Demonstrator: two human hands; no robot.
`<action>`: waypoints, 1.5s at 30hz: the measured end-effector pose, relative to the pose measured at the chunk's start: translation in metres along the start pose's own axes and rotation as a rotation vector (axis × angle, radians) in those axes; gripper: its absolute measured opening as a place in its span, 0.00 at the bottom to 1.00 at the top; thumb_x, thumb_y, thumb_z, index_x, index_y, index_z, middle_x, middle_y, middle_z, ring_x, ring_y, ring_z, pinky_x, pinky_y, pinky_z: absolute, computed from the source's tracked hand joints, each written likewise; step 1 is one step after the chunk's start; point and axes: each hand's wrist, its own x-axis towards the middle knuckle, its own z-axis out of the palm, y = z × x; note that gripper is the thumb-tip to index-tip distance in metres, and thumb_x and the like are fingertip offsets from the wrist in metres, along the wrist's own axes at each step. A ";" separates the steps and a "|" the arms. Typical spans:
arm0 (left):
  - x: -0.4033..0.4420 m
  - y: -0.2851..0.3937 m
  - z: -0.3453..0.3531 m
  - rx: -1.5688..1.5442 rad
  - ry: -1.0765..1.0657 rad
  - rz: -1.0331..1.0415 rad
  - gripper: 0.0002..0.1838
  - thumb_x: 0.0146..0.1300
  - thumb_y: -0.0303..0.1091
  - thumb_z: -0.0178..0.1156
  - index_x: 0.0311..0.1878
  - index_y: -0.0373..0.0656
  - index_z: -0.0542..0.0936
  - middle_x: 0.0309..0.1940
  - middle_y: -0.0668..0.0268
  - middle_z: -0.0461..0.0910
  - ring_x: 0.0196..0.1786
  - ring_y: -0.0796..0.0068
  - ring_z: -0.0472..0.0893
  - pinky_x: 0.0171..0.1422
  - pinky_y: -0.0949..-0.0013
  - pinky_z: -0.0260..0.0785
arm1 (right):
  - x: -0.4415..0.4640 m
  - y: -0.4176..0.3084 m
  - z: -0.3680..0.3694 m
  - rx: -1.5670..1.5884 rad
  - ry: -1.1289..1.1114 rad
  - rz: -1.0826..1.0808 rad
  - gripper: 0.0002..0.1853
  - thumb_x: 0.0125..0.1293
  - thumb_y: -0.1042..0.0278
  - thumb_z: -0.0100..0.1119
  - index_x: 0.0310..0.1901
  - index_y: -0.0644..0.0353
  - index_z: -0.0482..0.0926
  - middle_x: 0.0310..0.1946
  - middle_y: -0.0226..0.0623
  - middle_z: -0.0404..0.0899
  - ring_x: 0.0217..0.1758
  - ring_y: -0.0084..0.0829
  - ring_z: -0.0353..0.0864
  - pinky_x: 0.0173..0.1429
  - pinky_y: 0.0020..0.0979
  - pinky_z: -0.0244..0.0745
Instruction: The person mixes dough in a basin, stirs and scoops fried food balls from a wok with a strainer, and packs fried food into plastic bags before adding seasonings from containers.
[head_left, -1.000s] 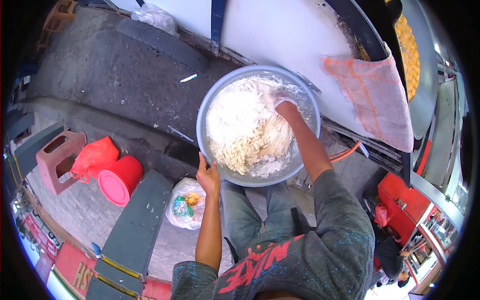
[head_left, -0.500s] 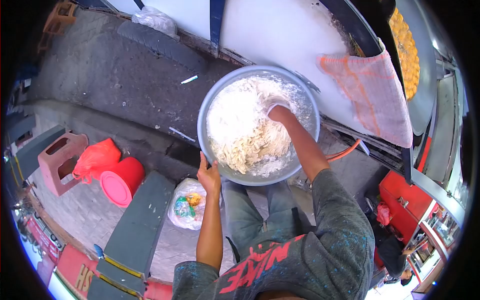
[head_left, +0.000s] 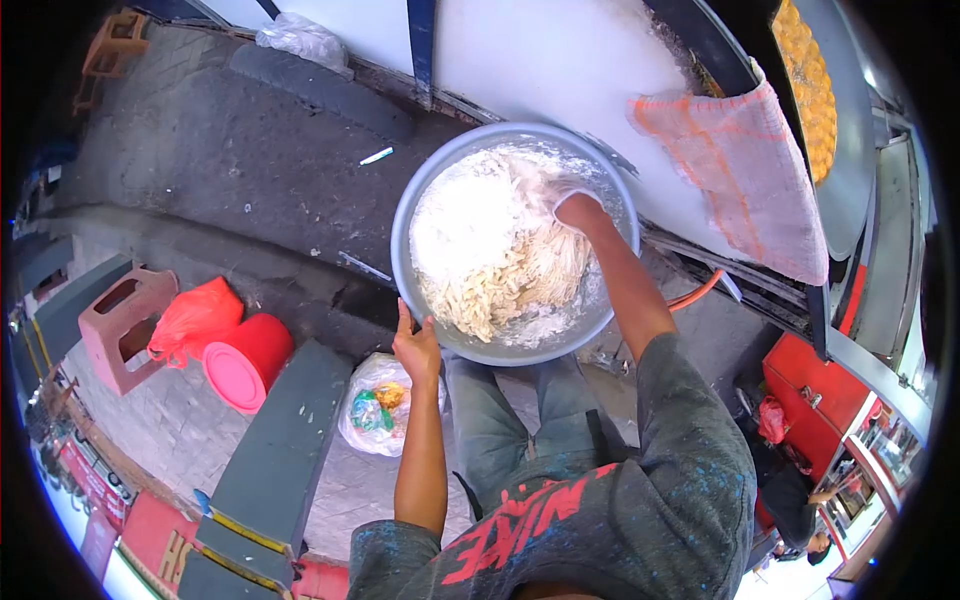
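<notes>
A large grey basin [head_left: 403,262] stands in front of my legs, full of white flour [head_left: 465,215] and pale strips [head_left: 485,300] that are partly coated in it. My left hand [head_left: 416,348] grips the basin's near left rim, thumb and fingers about the edge. Inside the basin's right side is my right hand [head_left: 578,210], reaching down among the floured strips. Something white, flour or a thin covering, wraps it below the wrist. Its fingers are blurred and sunk in the mix, so their pose is hidden.
A checked cloth [head_left: 740,180] hangs at the right, by a tray of round yellow pieces [head_left: 805,90]. To the left are a red bucket [head_left: 250,362], a red bag [head_left: 195,322] and a stool [head_left: 122,325]. A clear plastic bag [head_left: 378,405] lies near my left forearm.
My right hand has shifted a little right and up within the basin, drawing over the floured strips. My left hand keeps its hold on the rim.
</notes>
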 end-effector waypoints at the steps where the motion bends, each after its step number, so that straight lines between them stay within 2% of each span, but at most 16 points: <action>1: -0.001 0.008 -0.003 0.038 -0.024 -0.030 0.33 0.56 0.18 0.61 0.67 0.32 0.65 0.47 0.51 0.83 0.45 0.71 0.83 0.53 0.71 0.71 | -0.011 -0.007 -0.008 -0.057 0.045 -0.010 0.23 0.69 0.53 0.44 0.53 0.62 0.77 0.54 0.51 0.76 0.60 0.47 0.73 0.66 0.40 0.64; 3: -0.002 0.000 -0.002 0.043 -0.030 -0.049 0.33 0.56 0.18 0.61 0.67 0.33 0.66 0.47 0.51 0.83 0.46 0.71 0.83 0.53 0.71 0.71 | -0.037 -0.024 -0.020 -0.161 0.129 -0.037 0.23 0.67 0.52 0.46 0.52 0.61 0.78 0.53 0.50 0.77 0.58 0.47 0.75 0.63 0.41 0.68; 6: 0.004 -0.011 0.002 0.034 -0.005 -0.016 0.33 0.56 0.18 0.62 0.67 0.33 0.66 0.47 0.52 0.83 0.46 0.72 0.83 0.52 0.71 0.71 | -0.034 -0.020 -0.032 0.042 0.216 -0.118 0.24 0.70 0.50 0.42 0.53 0.62 0.77 0.53 0.50 0.77 0.58 0.49 0.74 0.64 0.41 0.66; 10: 0.000 0.004 -0.002 0.048 -0.024 -0.085 0.33 0.56 0.19 0.61 0.68 0.35 0.66 0.49 0.53 0.83 0.46 0.72 0.82 0.52 0.71 0.71 | -0.034 -0.018 -0.026 0.440 0.200 0.134 0.27 0.73 0.46 0.39 0.57 0.60 0.75 0.59 0.51 0.73 0.63 0.48 0.70 0.68 0.40 0.62; 17: 0.003 -0.007 0.001 0.031 -0.021 0.000 0.33 0.56 0.18 0.61 0.68 0.35 0.65 0.50 0.52 0.82 0.48 0.71 0.82 0.54 0.71 0.70 | -0.038 0.001 -0.018 0.335 0.113 0.111 0.29 0.71 0.47 0.45 0.61 0.64 0.71 0.61 0.56 0.69 0.66 0.49 0.68 0.69 0.40 0.60; 21: 0.003 -0.013 0.002 0.021 -0.032 0.014 0.32 0.57 0.18 0.60 0.67 0.32 0.65 0.51 0.50 0.81 0.51 0.71 0.81 0.55 0.72 0.70 | -0.124 -0.082 -0.049 0.388 0.160 0.047 0.28 0.71 0.51 0.46 0.64 0.64 0.68 0.61 0.56 0.70 0.64 0.50 0.70 0.68 0.39 0.61; 24: 0.004 -0.007 0.001 0.010 -0.030 -0.029 0.32 0.57 0.18 0.60 0.67 0.31 0.65 0.50 0.50 0.81 0.50 0.72 0.81 0.55 0.72 0.70 | -0.176 -0.137 -0.022 0.792 -0.002 0.126 0.27 0.71 0.51 0.46 0.63 0.64 0.68 0.59 0.55 0.71 0.64 0.48 0.69 0.68 0.39 0.60; 27: 0.001 -0.004 -0.001 0.039 -0.037 -0.036 0.32 0.57 0.19 0.61 0.67 0.32 0.65 0.48 0.51 0.82 0.48 0.72 0.82 0.53 0.72 0.70 | -0.174 -0.146 0.118 0.522 0.026 0.164 0.22 0.69 0.58 0.45 0.58 0.64 0.72 0.56 0.55 0.73 0.62 0.48 0.71 0.67 0.42 0.62; 29: 0.000 0.000 0.001 0.063 -0.029 -0.021 0.32 0.57 0.20 0.61 0.67 0.33 0.66 0.47 0.52 0.83 0.47 0.72 0.82 0.52 0.72 0.71 | -0.170 -0.165 0.144 0.268 -0.089 0.135 0.21 0.67 0.62 0.45 0.55 0.66 0.74 0.55 0.57 0.73 0.62 0.51 0.70 0.67 0.43 0.62; 30: 0.001 0.000 0.001 0.081 -0.019 -0.005 0.32 0.57 0.20 0.61 0.67 0.33 0.66 0.47 0.52 0.83 0.46 0.72 0.82 0.52 0.72 0.71 | -0.168 -0.174 0.145 0.220 -0.112 0.124 0.20 0.66 0.64 0.44 0.53 0.67 0.75 0.55 0.57 0.74 0.62 0.52 0.70 0.67 0.43 0.62; 33: 0.000 -0.007 -0.003 0.094 -0.011 0.000 0.32 0.57 0.21 0.62 0.67 0.34 0.66 0.45 0.53 0.84 0.44 0.72 0.83 0.50 0.71 0.71 | -0.171 -0.188 0.149 0.589 0.025 0.221 0.20 0.71 0.61 0.39 0.48 0.67 0.77 0.55 0.56 0.73 0.61 0.50 0.70 0.67 0.40 0.61; 36: 0.001 -0.003 0.002 0.093 -0.013 -0.014 0.32 0.57 0.21 0.62 0.67 0.35 0.67 0.45 0.53 0.84 0.43 0.72 0.83 0.50 0.70 0.72 | -0.167 -0.195 0.146 0.769 0.402 0.290 0.20 0.69 0.60 0.43 0.50 0.69 0.76 0.55 0.60 0.72 0.61 0.54 0.70 0.67 0.41 0.62; 40: -0.002 0.005 -0.002 0.084 -0.018 -0.016 0.32 0.57 0.22 0.62 0.67 0.36 0.67 0.44 0.54 0.84 0.43 0.71 0.83 0.50 0.70 0.71 | -0.140 -0.194 0.161 0.700 0.046 0.520 0.22 0.72 0.57 0.36 0.44 0.67 0.77 0.51 0.57 0.75 0.59 0.52 0.70 0.64 0.42 0.63; 41: -0.003 0.007 -0.001 0.097 -0.025 -0.020 0.32 0.57 0.22 0.62 0.67 0.36 0.67 0.44 0.54 0.84 0.43 0.71 0.83 0.50 0.70 0.71 | -0.141 -0.207 0.171 0.797 0.169 0.523 0.24 0.72 0.55 0.35 0.38 0.67 0.78 0.46 0.57 0.76 0.55 0.53 0.72 0.63 0.44 0.64; 44: -0.001 0.005 -0.004 0.137 -0.028 -0.029 0.32 0.57 0.22 0.62 0.67 0.35 0.67 0.45 0.54 0.84 0.45 0.71 0.83 0.51 0.70 0.71 | -0.158 -0.223 0.169 0.981 0.097 0.558 0.19 0.68 0.61 0.39 0.41 0.66 0.78 0.42 0.59 0.78 0.53 0.54 0.75 0.61 0.43 0.66; 45: -0.003 0.006 -0.004 0.147 -0.027 -0.034 0.32 0.57 0.22 0.62 0.67 0.35 0.67 0.45 0.54 0.84 0.45 0.71 0.83 0.51 0.70 0.71 | -0.166 -0.223 0.166 0.901 0.154 0.447 0.18 0.66 0.62 0.41 0.42 0.66 0.78 0.42 0.59 0.78 0.53 0.55 0.75 0.60 0.44 0.67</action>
